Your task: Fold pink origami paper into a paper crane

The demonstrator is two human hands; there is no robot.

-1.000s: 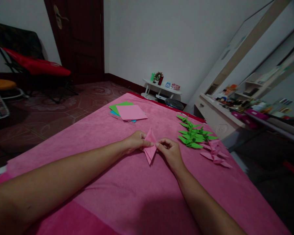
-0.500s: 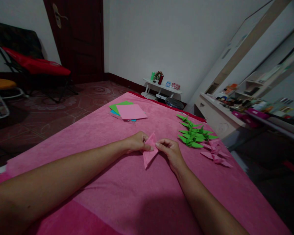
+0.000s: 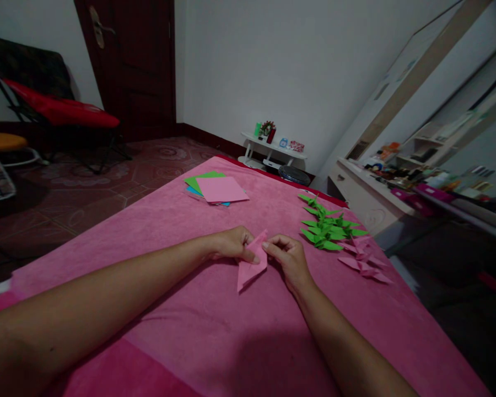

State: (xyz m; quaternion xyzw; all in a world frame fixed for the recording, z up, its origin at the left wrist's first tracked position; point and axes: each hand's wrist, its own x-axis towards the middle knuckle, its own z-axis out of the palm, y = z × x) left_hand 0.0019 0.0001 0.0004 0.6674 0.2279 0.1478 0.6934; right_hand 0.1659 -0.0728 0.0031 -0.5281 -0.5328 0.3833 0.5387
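Observation:
Between my hands is a folded piece of pink origami paper (image 3: 251, 271), narrow and pointed at its lower end. My left hand (image 3: 233, 244) grips it from the left, thumb lying across its face; the fingers behind are hidden. My right hand (image 3: 287, 256) pinches its right edge between thumb and forefinger. To the right lie several green folded paper cranes (image 3: 324, 229), with pink paper cranes (image 3: 364, 262) beside them. A stack of square paper sheets (image 3: 223, 189), pink on top with green and blue beneath, rests farther back on the left.
A pink cloth (image 3: 182, 325) covers the surface under my hands. Beyond its far edge stands a low white shelf (image 3: 275, 144) with small items. At the right is a dressing table (image 3: 372, 187) crowded with bottles; a red folding chair (image 3: 62, 110) stands at the left.
The folded pink paper has tilted, its lower tip swinging left and slightly toward me, and its face looks wider. My left hand has dropped slightly with it; my right hand keeps its pinch.

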